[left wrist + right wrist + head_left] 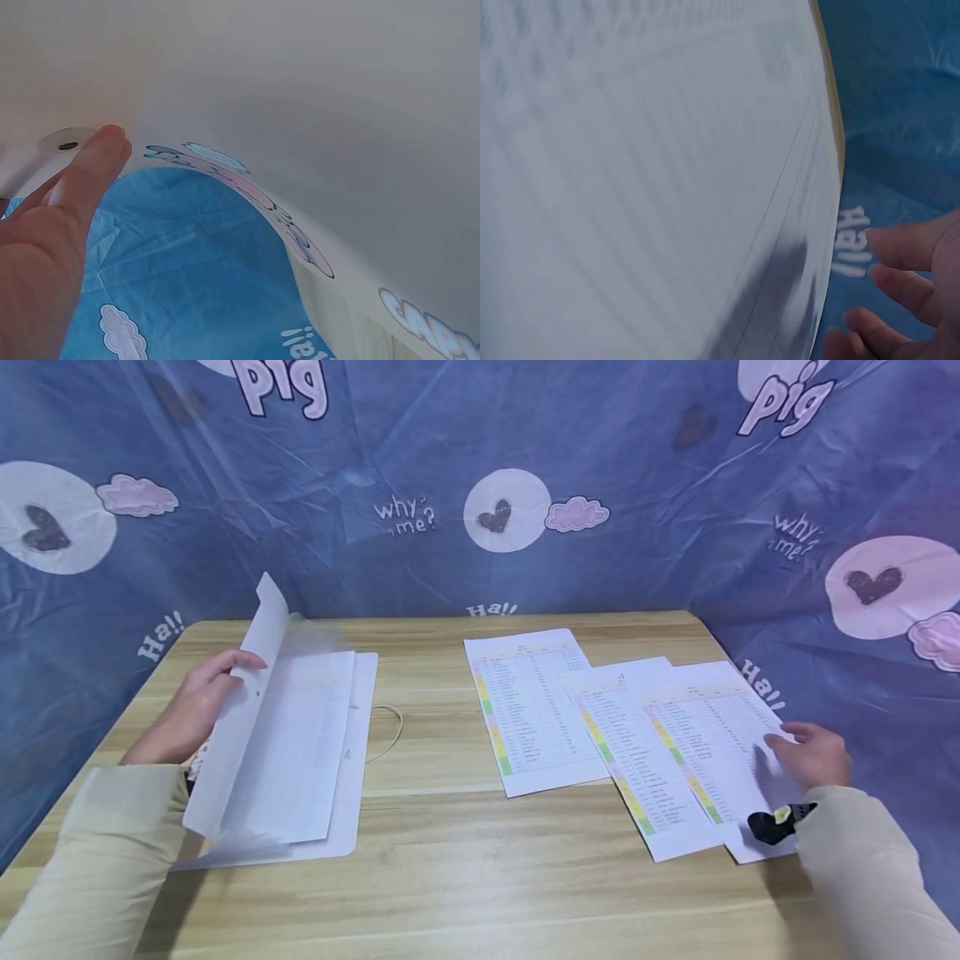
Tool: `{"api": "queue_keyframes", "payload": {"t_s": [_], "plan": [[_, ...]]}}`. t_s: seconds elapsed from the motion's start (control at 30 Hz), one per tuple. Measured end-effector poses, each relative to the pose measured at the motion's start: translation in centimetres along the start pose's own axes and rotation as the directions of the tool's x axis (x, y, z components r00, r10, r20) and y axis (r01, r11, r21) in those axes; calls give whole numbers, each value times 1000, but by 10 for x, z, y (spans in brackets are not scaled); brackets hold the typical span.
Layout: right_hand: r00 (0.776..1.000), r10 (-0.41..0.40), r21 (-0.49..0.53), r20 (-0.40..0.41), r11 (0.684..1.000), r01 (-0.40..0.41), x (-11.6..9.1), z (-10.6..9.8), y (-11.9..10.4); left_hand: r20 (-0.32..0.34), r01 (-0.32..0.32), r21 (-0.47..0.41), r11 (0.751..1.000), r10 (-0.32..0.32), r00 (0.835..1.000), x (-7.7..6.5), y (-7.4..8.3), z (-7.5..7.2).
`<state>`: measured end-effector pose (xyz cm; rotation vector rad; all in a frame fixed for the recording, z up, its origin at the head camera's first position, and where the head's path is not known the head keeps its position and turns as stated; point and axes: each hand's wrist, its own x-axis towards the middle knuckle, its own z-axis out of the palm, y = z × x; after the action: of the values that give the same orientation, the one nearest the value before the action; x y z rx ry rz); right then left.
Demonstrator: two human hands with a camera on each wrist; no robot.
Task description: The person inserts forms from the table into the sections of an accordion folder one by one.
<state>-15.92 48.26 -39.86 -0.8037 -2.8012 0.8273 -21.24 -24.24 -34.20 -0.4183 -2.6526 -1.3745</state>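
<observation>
On the left side of the table lies a white document folder (366, 693) with white sheets (300, 760) inside. My left hand (198, 706) holds its raised, bent cover (243, 727) near the free edge. In the left wrist view, a finger of the left hand (64, 210) lies on the cover (247, 97) beside a round fastener (67, 142). At the far right, my right hand (817, 756) is by the edge of a printed sheet (720, 735). The right wrist view shows the right hand's (900, 292) bent fingers spread beside the paper (652, 187), with nothing between them.
Two more printed sheets (532, 718) (637, 760) with coloured left margins lie left of the right-hand one, partly overlapping. A thin cord loop (397, 727) sticks out from the folder's right side. Behind the wooden table (480, 877) hangs a blue patterned cloth (420, 443).
</observation>
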Motion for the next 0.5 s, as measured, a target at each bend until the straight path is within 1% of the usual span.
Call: {"api": "queue_keyframes", "payload": {"t_s": [0.13, 0.2, 0.27, 0.4, 0.5], "plan": [[1000, -5, -45, -28, 999, 4, 1, -3, 11, -5, -2, -2, 1000, 2, 1000, 0, -1, 0], [1000, -10, -71, -30, 997, 8, 1, -4, 15, -6, -3, -4, 1000, 3, 1000, -1, -2, 0], [1000, -2, -90, -8, 996, 1, 1, -7, 19, -8, -7, -4, 1000, 7, 1000, -1, -3, 1], [998, 41, -120, 41, 992, -35, 2, -9, 25, 2, -8, 1, 1000, 8, 1000, -1, -4, 2], [996, 68, -138, 58, 989, -60, 4, -9, 28, 9, -9, 5, 1000, 9, 1000, -1, -5, 3]]}}
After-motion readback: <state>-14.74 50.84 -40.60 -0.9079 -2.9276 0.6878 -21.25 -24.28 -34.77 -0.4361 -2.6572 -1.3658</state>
